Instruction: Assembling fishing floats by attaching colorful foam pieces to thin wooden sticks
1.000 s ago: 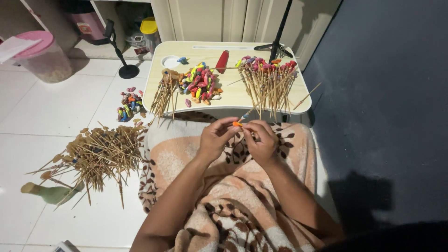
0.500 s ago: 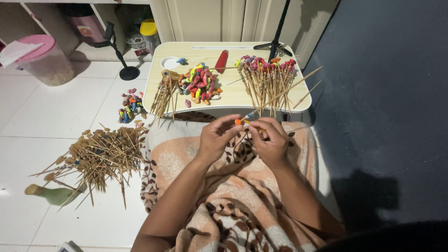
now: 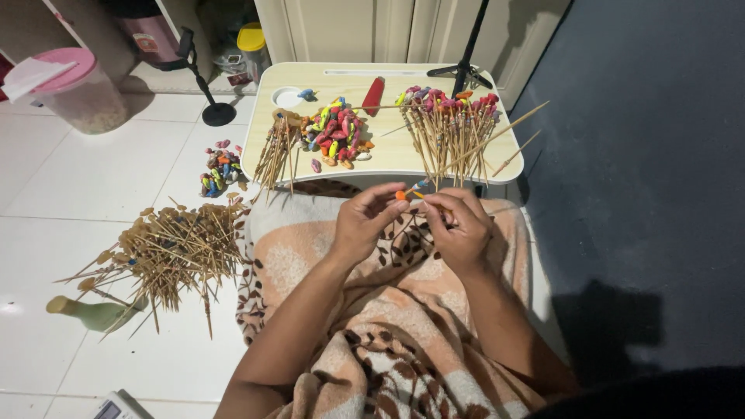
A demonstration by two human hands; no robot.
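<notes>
White tiled floor [image 3: 85,194] fills the left, glossy; a dark matte surface [image 3: 636,194] fills the right. A fleecy blanket [image 3: 388,334] in peach with brown leaf print covers the lap, cut off at the bottom edge.

Low pale table [image 3: 388,159] with rounded corners stands just beyond the knees. On it: a loose heap of small glossy coloured pieces [image 3: 335,138], a thin bundle of bare sticks [image 3: 275,151] hanging over the left edge, and a standing bunch of sticks with coloured tips [image 3: 450,128], two splaying out past the right edge.

On the tiles to the left, a wide scatter of thin wooden sticks [image 3: 167,252], partly over a pale green bottle [image 3: 89,313]. A smaller clump of coloured pieces [image 3: 219,172] sits near the table leg.

Left hand [image 3: 365,221] and right hand [image 3: 459,229] meet over the blanket, both pinching a thin stick with an orange piece [image 3: 401,195] at its tip; the stick itself is mostly hidden by fingers. Open room lies between hands and table edge.
</notes>
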